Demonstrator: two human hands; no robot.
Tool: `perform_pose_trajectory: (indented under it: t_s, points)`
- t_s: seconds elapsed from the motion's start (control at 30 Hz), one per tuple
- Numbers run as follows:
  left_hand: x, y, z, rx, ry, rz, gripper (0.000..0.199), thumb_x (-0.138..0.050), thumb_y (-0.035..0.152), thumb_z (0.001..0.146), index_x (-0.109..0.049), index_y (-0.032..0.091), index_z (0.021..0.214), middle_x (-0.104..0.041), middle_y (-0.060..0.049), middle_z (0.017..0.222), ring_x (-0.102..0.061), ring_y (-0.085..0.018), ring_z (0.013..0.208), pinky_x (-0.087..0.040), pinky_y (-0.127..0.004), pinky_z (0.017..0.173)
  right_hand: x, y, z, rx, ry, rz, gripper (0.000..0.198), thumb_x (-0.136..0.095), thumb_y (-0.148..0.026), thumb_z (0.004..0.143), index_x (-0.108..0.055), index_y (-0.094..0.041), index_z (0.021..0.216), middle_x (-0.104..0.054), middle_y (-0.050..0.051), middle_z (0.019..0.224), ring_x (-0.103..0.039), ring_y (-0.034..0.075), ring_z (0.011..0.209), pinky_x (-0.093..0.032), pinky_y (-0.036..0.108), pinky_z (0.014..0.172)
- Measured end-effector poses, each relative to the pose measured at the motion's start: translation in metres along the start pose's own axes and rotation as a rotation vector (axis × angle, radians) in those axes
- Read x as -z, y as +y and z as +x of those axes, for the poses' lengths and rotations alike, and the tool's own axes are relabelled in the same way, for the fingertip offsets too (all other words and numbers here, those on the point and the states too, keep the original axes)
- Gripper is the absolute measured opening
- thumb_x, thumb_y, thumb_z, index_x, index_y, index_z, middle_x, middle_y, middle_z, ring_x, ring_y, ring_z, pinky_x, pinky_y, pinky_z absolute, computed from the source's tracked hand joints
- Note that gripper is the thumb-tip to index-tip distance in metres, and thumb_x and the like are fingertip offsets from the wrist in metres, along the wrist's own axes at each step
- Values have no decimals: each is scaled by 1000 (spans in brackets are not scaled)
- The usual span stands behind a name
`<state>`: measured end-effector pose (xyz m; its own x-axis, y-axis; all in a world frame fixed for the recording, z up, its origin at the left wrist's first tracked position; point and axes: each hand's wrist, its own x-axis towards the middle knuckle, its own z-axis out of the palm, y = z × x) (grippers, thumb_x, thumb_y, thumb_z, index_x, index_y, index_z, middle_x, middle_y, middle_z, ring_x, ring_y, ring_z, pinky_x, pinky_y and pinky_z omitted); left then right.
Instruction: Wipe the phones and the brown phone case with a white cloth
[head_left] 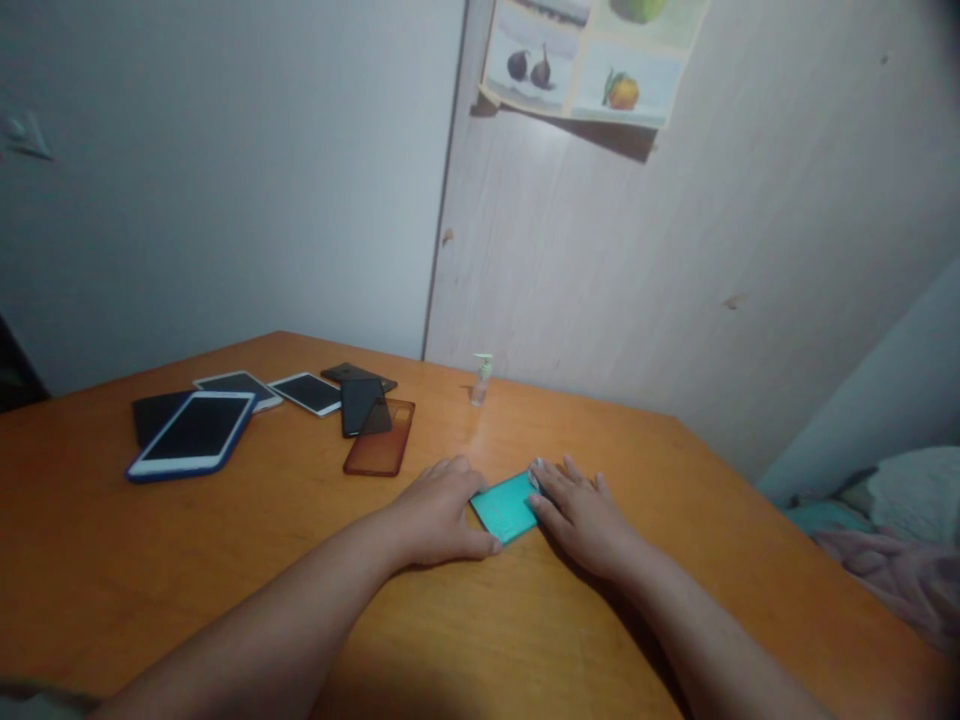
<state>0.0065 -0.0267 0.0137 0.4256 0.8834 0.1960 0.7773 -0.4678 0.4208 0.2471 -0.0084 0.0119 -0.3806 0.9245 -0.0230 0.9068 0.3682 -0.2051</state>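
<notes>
A turquoise phone [504,508], or a phone case of that colour, lies flat on the wooden table in front of me. My left hand [442,512] grips its left end, thumb at the near edge and fingers at the far edge. Over the right end rests my right hand [577,508], its fingers pressing a small white wipe [535,470] against the surface. Most of that wipe is hidden under the fingers, so I cannot tell whether it is cloth or tissue. Beyond the phone stands a small clear pump bottle [481,382].
On the table's left [82,520] lie a blue-cased tablet [196,432], white-framed devices [307,392], dark phones [364,405] and a brown translucent phone case [384,445]. Walls rise behind the table, with a fruit poster [592,60]. Bedding [900,530] is at the right.
</notes>
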Motion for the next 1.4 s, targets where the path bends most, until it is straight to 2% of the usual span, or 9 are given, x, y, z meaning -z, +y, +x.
perform_pose_trajectory:
  t_s: [0.13,0.27,0.33,0.53,0.73,0.93,1.13,1.3,1.4]
  points:
    - [0,2,-1,20,-8,0,47,-75,59,65,-68,24,96,-59,-6,97,-57,-28,96,-47,-35,79,-5,-4,0,164,-48,37,62,-24,-61,100,-34,-31,154,-30,4,161,-16,32,151,-7,67,116]
    - [2,5,0,20,-35,25,58,-73,66,63,-69,24,103,-59,-8,101,-57,-31,98,-48,-38,82,-13,11,6,12,50,-34,61,-23,-60,100,-37,-31,152,-32,4,159,-16,38,149,-9,76,110]
    - [3,6,0,9,-52,50,60,-71,68,63,-69,23,102,-59,-9,101,-58,-32,98,-49,-40,83,-17,15,8,8,78,-64,63,-22,-60,100,-34,-31,154,-31,4,160,-14,39,150,-10,77,110]
    - [3,8,1,0,-59,87,62,-64,72,67,-69,23,105,-60,-10,99,-59,-31,96,-48,-40,83,-25,13,5,221,-11,-50,58,-23,-60,100,-32,-38,153,-30,-2,160,-16,32,150,-11,68,117]
    - [5,9,1,-16,-95,134,72,-60,79,66,-68,21,109,-60,-13,105,-58,-32,98,-49,-42,81,-33,43,17,-18,75,-131,66,-23,-63,97,-36,-32,153,-30,1,159,-14,40,149,-15,81,107]
    - [0,8,2,-16,-84,152,70,-57,77,69,-69,21,109,-60,-14,104,-60,-32,98,-49,-42,83,-42,34,11,244,32,-73,58,-27,-59,98,-33,-40,153,-31,-3,158,-19,31,149,-13,67,118]
    - [-1,7,2,-15,-94,176,70,-59,75,69,-68,20,111,-61,-13,106,-59,-32,100,-49,-41,83,-42,64,25,35,165,-138,60,-28,-61,95,-45,-38,147,-41,1,153,-26,44,144,-25,85,100]
    - [3,9,0,-7,-103,152,69,-58,74,69,-69,21,112,-61,-12,108,-59,-32,102,-48,-41,87,-47,46,21,233,89,-110,58,-26,-59,98,-32,-40,153,-34,-3,157,-21,35,148,-21,75,111]
    - [2,12,-1,28,-84,140,76,-54,81,68,-68,23,114,-61,-12,109,-58,-33,104,-46,-43,88,-45,45,21,224,73,-119,57,-24,-59,99,-30,-41,153,-32,-5,158,-18,34,149,-18,76,111]
